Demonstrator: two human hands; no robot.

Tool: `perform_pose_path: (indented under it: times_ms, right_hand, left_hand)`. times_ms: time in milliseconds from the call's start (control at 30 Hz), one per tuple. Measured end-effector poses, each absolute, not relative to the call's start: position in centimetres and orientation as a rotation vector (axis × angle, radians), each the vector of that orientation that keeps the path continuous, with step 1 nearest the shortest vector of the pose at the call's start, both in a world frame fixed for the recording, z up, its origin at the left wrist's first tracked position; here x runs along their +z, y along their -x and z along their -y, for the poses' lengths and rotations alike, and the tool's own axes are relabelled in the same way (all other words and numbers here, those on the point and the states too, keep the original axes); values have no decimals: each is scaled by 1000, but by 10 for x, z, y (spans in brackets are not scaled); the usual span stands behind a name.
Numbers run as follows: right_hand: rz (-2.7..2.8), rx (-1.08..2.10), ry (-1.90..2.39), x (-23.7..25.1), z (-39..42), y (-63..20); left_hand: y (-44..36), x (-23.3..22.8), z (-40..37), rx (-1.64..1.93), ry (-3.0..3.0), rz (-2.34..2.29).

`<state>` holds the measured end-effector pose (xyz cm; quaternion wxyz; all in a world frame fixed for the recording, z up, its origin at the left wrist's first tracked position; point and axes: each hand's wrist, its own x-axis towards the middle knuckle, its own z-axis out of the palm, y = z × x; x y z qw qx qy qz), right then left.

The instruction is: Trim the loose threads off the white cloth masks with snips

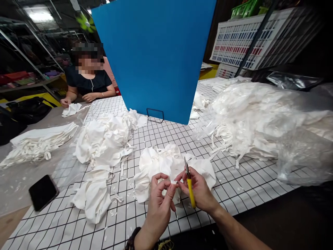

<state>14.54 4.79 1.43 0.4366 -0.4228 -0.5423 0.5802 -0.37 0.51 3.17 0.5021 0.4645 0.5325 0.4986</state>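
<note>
In the head view, the left hand (160, 198) and the right hand (199, 192) meet low in the middle, over a table (234, 194) covered with a white cloth marked in black squares. The left hand's thumb and fingertips are pressed together on the edge of a white cloth piece (158, 165), which lies crumpled on the table just beyond both hands. The right hand is closed around yellow snips (189, 187), blades pointing up and away, and its fingertips also touch the cloth piece beside the left hand's fingers. Left of the hands sits a heap of white cloth (106, 139), with a smaller bundle (93, 198) nearer the table edge and small white scraps scattered between. Farther left lie a flat stack of white pieces (39, 142) and a dark phone (43, 192), face up. On the right, a big mound of white pieces (255, 118) spreads under and beside clear plastic (304, 152). A blue board (156, 52) stands upright across the table. Beyond it on the left, another person (87, 80) in a dark top sits with both hands on a white piece.
</note>
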Motion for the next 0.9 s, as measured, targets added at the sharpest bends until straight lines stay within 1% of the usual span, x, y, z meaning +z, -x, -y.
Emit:
perform_pose_path:
  times_ms: [67, 200, 333, 467, 533, 900]
  right_hand:
    - [1354, 1458, 1035, 13, -49, -144]
    - [1425, 1541, 1013, 22, -52, -153]
    - [1655, 1354, 1272, 39, -52, -178]
    - [2019, 1129, 1461, 50, -43, -198]
    - [2099, 1052, 1511, 53, -39, -199]
    - [2139, 1018, 1548, 58, -36, -185]
  left_hand:
    - [5, 34, -5, 1186, -1139, -1255]
    - [5, 31, -12, 1144, -1045, -1014]
    - [4, 22, -19, 1196, -992, -1008]
    - [8, 18, -22, 1187, -1117, -1086]
    - [9, 20, -22, 1173, -1190, -1110]
    - [8, 30, -22, 1157, -1253, -1074]
